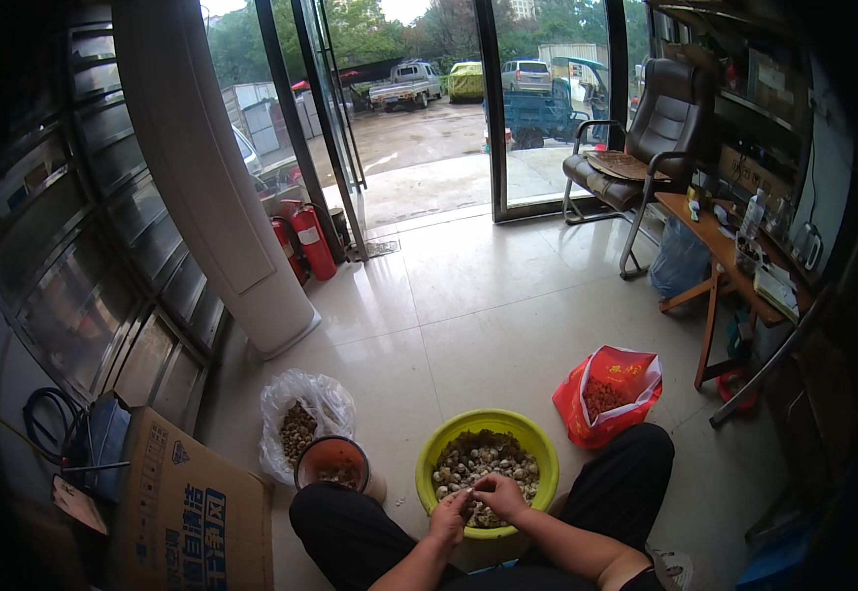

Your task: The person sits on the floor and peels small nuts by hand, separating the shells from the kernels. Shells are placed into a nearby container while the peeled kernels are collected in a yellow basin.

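My left hand (450, 515) and my right hand (501, 498) meet above the near part of a yellow-green plastic basin (427, 470). Their fingertips pinch a small pale piece (470, 490), mostly covered by the fingers. The basin holds many small, rounded whitish and brown pieces (484, 465); whether they are garlic bulbs or shells I cannot tell. Left of it stands a bucket (331, 452) with an orange-red inside and some pale bits at the bottom. Behind the bucket, a clear plastic bag (333, 399) gapes around small tan, rounded pieces (298, 431).
An upright red bag (573, 399) with reddish bits is beyond my right knee. A cardboard box (192, 510) stands at left, near a white column (252, 295). Fire extinguishers (314, 244) flank the glass door. At right are an office chair (665, 125) and a cluttered wooden table (710, 229).
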A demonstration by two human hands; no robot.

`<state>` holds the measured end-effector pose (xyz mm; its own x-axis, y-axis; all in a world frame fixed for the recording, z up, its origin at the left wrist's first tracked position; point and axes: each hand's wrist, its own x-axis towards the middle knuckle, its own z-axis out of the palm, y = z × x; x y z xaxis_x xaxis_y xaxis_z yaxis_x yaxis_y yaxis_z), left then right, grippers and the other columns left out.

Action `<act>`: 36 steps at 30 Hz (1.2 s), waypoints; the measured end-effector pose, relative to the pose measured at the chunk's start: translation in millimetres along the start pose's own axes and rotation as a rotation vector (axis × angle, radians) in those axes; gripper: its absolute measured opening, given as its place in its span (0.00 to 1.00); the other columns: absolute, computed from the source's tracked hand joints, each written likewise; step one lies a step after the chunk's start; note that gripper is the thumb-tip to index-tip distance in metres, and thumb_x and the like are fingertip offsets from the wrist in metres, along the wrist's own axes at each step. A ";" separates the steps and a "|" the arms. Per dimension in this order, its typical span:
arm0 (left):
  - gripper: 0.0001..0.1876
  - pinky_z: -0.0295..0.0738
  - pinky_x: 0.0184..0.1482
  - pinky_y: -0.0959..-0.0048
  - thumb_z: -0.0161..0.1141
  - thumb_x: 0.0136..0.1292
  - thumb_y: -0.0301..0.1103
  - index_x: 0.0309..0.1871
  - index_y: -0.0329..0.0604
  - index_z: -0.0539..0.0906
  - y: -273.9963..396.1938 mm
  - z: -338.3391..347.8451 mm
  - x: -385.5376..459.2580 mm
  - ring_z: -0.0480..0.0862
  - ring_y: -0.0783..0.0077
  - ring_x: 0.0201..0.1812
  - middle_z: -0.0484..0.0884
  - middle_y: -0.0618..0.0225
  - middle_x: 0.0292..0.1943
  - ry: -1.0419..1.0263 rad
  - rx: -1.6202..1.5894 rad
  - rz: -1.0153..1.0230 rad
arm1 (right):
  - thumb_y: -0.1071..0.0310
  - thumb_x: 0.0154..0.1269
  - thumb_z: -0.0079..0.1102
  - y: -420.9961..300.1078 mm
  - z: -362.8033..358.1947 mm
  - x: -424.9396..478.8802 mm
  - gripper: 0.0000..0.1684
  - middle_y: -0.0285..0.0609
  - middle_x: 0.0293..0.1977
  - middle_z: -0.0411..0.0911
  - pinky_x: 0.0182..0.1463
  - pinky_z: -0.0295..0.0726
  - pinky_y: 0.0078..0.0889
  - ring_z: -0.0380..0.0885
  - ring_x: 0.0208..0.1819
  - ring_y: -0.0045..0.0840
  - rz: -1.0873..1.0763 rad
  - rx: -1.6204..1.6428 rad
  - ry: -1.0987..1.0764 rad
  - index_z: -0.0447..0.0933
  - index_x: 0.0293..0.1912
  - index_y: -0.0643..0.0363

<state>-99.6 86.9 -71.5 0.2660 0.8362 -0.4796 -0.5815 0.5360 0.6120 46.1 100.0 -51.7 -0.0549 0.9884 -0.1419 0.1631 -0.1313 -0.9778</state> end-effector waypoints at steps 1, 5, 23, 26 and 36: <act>0.08 0.71 0.36 0.84 0.55 0.65 0.35 0.43 0.42 0.79 1.1 3.1 -0.6 0.78 0.80 0.34 0.81 0.72 0.34 0.006 0.000 -0.007 | 0.74 0.52 0.66 2.1 -1.0 0.6 0.10 0.39 0.29 0.79 0.39 0.78 0.23 0.79 0.34 0.20 0.019 0.007 0.004 0.76 0.35 0.63; 0.11 0.72 0.40 0.84 0.54 0.65 0.32 0.48 0.39 0.78 4.2 8.8 -4.1 0.79 0.80 0.39 0.81 0.69 0.39 -0.055 0.001 0.020 | 0.72 0.52 0.66 7.7 -3.7 2.8 0.09 0.38 0.29 0.79 0.37 0.78 0.23 0.78 0.33 0.20 0.057 -0.035 -0.003 0.74 0.33 0.62; 0.14 0.73 0.39 0.82 0.54 0.65 0.31 0.52 0.36 0.77 -2.6 8.2 -9.7 0.79 0.79 0.36 0.81 0.67 0.39 -0.019 0.219 0.072 | 0.61 0.49 0.66 -13.4 -5.6 -2.9 0.13 0.42 0.23 0.75 0.31 0.75 0.28 0.75 0.25 0.26 -0.046 -0.378 -0.074 0.74 0.29 0.59; 0.14 0.75 0.39 0.81 0.54 0.65 0.30 0.51 0.35 0.78 -10.2 -2.4 -3.3 0.80 0.76 0.37 0.81 0.66 0.40 0.001 0.206 0.077 | 0.61 0.48 0.67 -9.2 -2.1 -3.4 0.14 0.41 0.22 0.75 0.31 0.74 0.29 0.75 0.25 0.26 -0.042 -0.361 -0.061 0.74 0.29 0.59; 0.12 0.75 0.37 0.80 0.55 0.64 0.30 0.48 0.36 0.79 -13.0 -2.3 -2.7 0.80 0.76 0.35 0.82 0.66 0.38 0.063 0.168 0.059 | 0.60 0.46 0.67 -14.4 1.9 -6.5 0.16 0.42 0.21 0.75 0.30 0.73 0.29 0.74 0.24 0.26 -0.007 -0.352 -0.032 0.73 0.27 0.60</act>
<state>-94.5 77.5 -79.7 0.1836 0.8609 -0.4746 -0.4571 0.5022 0.7341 42.2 95.3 -37.0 -0.0873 0.9855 -0.1457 0.4916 -0.0846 -0.8667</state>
